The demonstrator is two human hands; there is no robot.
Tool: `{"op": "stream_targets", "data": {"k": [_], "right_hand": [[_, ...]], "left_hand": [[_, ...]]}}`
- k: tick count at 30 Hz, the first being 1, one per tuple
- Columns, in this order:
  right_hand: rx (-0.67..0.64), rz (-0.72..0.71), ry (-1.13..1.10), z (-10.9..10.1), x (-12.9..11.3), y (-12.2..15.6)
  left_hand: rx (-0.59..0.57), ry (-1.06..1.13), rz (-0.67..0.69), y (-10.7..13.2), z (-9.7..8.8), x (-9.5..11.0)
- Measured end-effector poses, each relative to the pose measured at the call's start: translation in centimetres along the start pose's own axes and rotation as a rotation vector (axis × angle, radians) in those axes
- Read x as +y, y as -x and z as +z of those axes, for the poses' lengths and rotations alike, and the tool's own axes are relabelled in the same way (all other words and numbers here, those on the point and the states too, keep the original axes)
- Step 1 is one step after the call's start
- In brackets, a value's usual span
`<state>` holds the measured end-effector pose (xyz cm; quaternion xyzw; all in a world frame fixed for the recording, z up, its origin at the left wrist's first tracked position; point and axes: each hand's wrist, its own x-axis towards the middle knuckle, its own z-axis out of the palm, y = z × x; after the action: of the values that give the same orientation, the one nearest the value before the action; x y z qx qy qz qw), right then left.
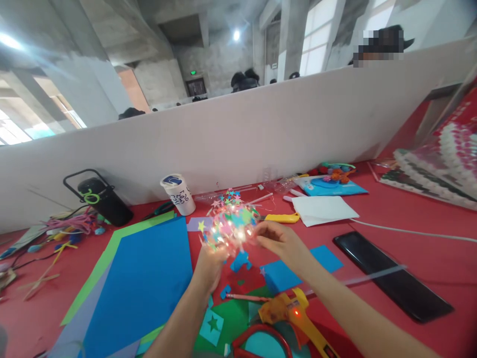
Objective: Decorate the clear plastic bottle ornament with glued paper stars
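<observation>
A glowing bundle of fairy lights with colourful paper stars is held up over the middle of the red table. My left hand is closed around its lower left side; the fingertips are partly lost in the glare. At its right edge my right hand pinches with thumb and forefinger; what lies between them is too small to make out. Below the hands are blue paper scraps, a pencil, a yellow hot glue gun with a red light on, and red-handled scissors.
Stacked blue and green sheets lie at left, near a black bottle and white cup. To the right are a black phone, white paper and a yellow cutter. A white partition bounds the table; people's heads show beyond.
</observation>
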<state>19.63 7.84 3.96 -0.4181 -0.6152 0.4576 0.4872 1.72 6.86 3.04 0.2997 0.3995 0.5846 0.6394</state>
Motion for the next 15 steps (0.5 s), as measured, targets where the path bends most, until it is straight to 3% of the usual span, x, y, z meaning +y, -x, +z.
{"op": "stream_targets", "data": {"k": [7,11,15], "right_hand": [[0.061,-0.177,0.182,1.2,-2.1,1.5],[0.106,-0.268,0.272,2.0,-2.2,2.1],[0.142,-0.272,0.291,2.4,-2.0,2.4]], "left_hand": [[-0.129,0.189,-0.307,2.2,2.9,1.3],[-0.053,0.388,-0.448,3.1,3.8,1.4],[0.033,0.446,-0.422,3.7,4.6,1.1]]}}
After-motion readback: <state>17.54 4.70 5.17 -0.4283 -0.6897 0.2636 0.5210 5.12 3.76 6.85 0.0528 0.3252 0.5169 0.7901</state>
